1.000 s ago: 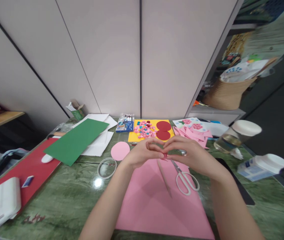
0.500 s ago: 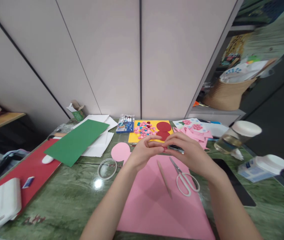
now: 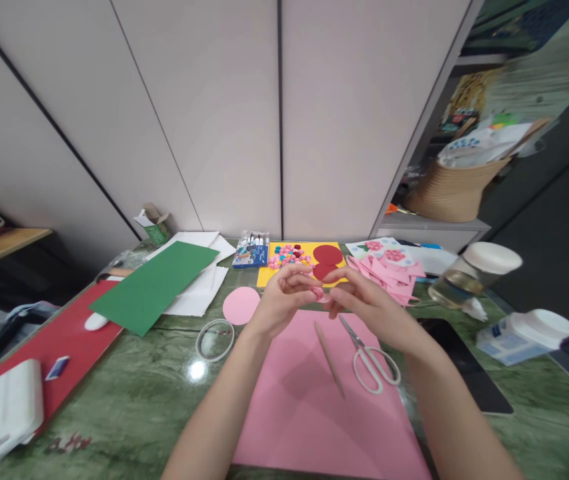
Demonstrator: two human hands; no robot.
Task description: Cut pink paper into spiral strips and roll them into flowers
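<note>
In the head view my left hand pinches a small rolled pink paper strip between thumb and fingertips. A short tail of the strip runs toward my right hand, whose thumb and bent fingers close at its end; the exact contact is partly hidden. Both hands are raised over the far edge of a pink paper sheet. On that sheet lie a slim pointed wooden stick and white-handled scissors. Beyond the right hand is a pile of loose pink strips.
Yellow paper carries pink and coloured pompoms and red circles. To the left are a pink circle, a tape ring, green paper and red paper. A dark tablet and lidded bottles stand right.
My hands have drawn slightly apart, and the pink roll now shows at my left fingertips. My right fingers have shifted a little to the right and downward.
</note>
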